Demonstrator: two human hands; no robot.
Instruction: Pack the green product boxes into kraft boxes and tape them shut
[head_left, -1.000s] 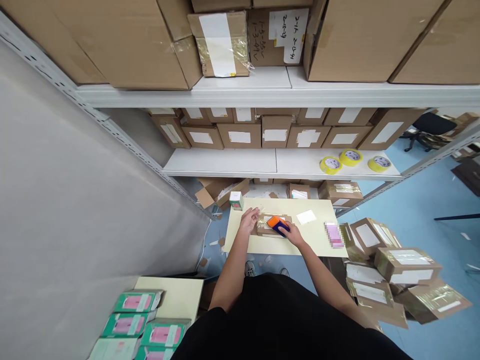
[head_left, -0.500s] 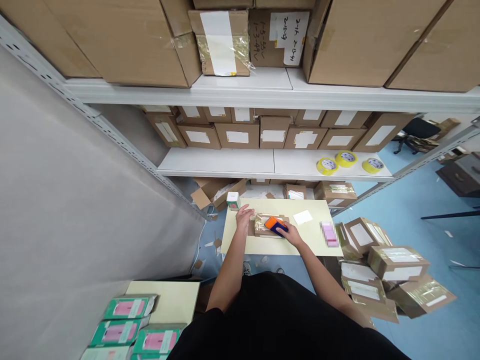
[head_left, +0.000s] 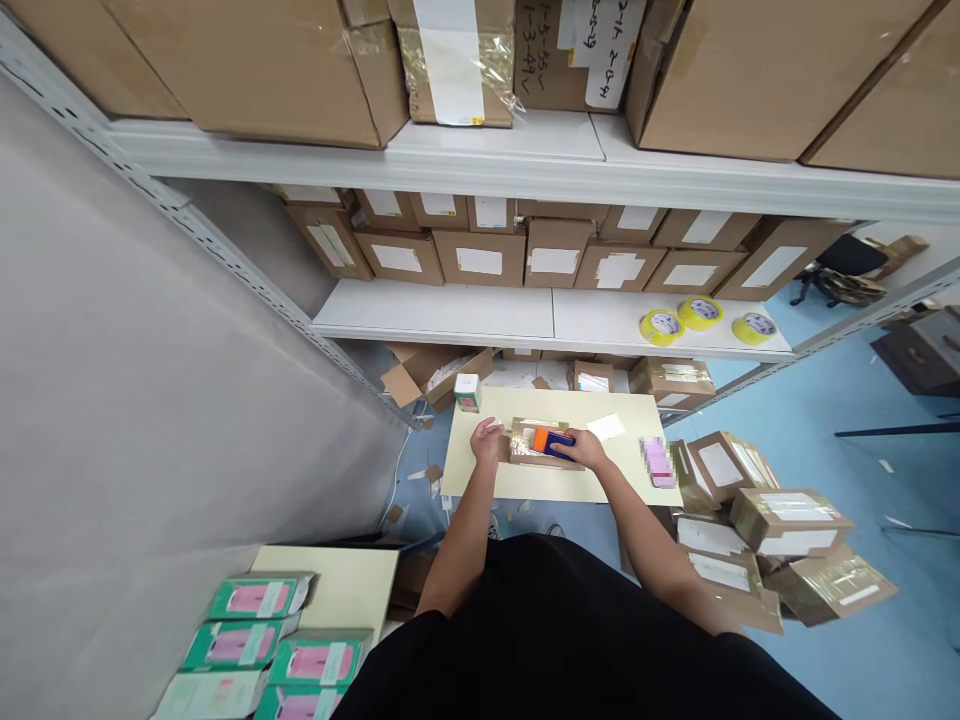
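A small cardboard box [head_left: 525,458] wrapped in shiny tape lies on the cream table [head_left: 555,488] in front of me. My right hand [head_left: 583,447] grips an orange and dark blue tape dispenser [head_left: 541,440], held flat over the top of the box. At the left end of the box is my left hand [head_left: 487,440], its fingers curled together; what they pinch, if anything, is too small to make out. A white card [head_left: 606,427] lies right of the box. Behind my left hand stands a small white and green box [head_left: 468,392].
A pink item [head_left: 658,462], blurred out, lies at the table's right end. Taped cartons [head_left: 791,520] pile up on the floor to the right. Yellow tape rolls [head_left: 661,327] sit on the shelf [head_left: 450,312] ahead. Green and pink boxes [head_left: 251,600] are at lower left.
The tape dispenser has turned from a slant to nearly level over the box, with my right hand following. My left hand's fingers have curled in more. The view has shifted slightly.
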